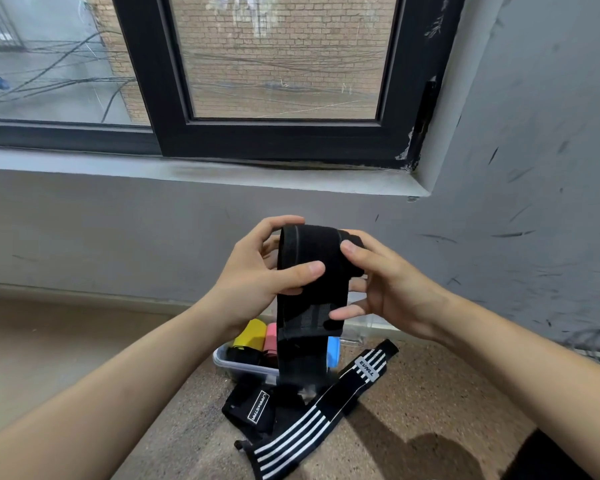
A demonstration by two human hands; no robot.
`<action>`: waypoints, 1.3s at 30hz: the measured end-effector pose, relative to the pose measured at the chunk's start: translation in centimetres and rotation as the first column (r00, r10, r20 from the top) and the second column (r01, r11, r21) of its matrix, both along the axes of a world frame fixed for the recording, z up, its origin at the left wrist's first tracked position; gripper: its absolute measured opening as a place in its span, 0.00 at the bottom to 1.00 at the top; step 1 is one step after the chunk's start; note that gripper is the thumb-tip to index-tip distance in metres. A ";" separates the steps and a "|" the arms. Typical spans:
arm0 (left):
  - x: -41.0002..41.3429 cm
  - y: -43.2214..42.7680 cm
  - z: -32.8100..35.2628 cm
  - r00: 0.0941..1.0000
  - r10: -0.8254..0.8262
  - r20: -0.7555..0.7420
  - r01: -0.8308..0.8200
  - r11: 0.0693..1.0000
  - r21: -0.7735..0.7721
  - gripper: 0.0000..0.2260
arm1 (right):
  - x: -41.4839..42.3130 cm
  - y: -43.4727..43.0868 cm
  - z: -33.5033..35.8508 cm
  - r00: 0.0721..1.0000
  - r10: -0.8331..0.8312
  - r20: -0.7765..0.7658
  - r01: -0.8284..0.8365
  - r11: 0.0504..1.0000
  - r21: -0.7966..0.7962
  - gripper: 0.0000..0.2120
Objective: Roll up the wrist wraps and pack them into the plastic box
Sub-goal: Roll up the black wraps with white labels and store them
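The task is judged to be partly done. In the lower middle of the frame a clear plastic box [219,357] stands on the floor [413,393]. A yellow roll [248,332], a black roll [245,355], a pink roll [271,337] and a blue roll [333,351], partly hidden, are already packed into it.

At the centre of the frame a black wrist wrap [309,265] is held up above the box. Its top is grasped by the left hand [257,271], with the fingers curled over it and the thumb pressed on its front. Its right edge is gripped by the right hand [388,282]. Only the top is turned over, and the long tail hangs unrolled towards the box, so most of the rolling is judged to be left.

Two more wraps lie unrolled on the floor at the lower centre. One is a labelled black wrap [253,407], crumpled, and the other is a striped wrap [309,420], stretched out flat.

The wraps are seen to be flat woven elastic bands, matte and limp. A paler mesh-like patch is seen on the held one. The box is thin, glossy and rounded at the corners. The floor is speckled and gritty.
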State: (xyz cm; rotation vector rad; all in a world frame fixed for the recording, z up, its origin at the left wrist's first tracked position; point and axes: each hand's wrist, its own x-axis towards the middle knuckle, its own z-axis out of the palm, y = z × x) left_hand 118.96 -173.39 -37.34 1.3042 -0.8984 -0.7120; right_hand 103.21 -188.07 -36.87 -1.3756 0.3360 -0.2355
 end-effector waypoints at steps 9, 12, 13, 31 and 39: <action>0.3 -0.3 -0.6 0.994 -0.036 0.102 0.018 0.985 0.174 0.35 | 0.0 -0.4 -0.4 0.988 -0.126 0.088 0.122 0.991 0.053 0.26; 0.2 -0.3 -0.6 0.994 -0.069 0.083 0.046 0.966 0.256 0.31 | 0.0 -0.7 -0.4 0.979 -0.162 0.127 0.162 0.987 0.010 0.27; 0.1 -0.3 -0.5 0.995 -0.079 0.063 0.060 0.964 0.259 0.28 | 0.0 -0.7 -0.5 0.976 -0.171 0.135 0.173 0.985 -0.009 0.27; -0.6 0.0 0.5 0.999 -0.045 -0.006 0.045 0.986 0.163 0.17 | -0.5 0.3 0.4 0.999 -0.035 0.000 0.034 0.969 -0.246 0.45; -1.4 -0.5 0.1 0.989 -0.104 0.109 0.081 0.977 0.198 0.39 | -0.1 1.2 -0.4 0.998 -0.016 -0.053 0.005 0.980 -0.197 0.55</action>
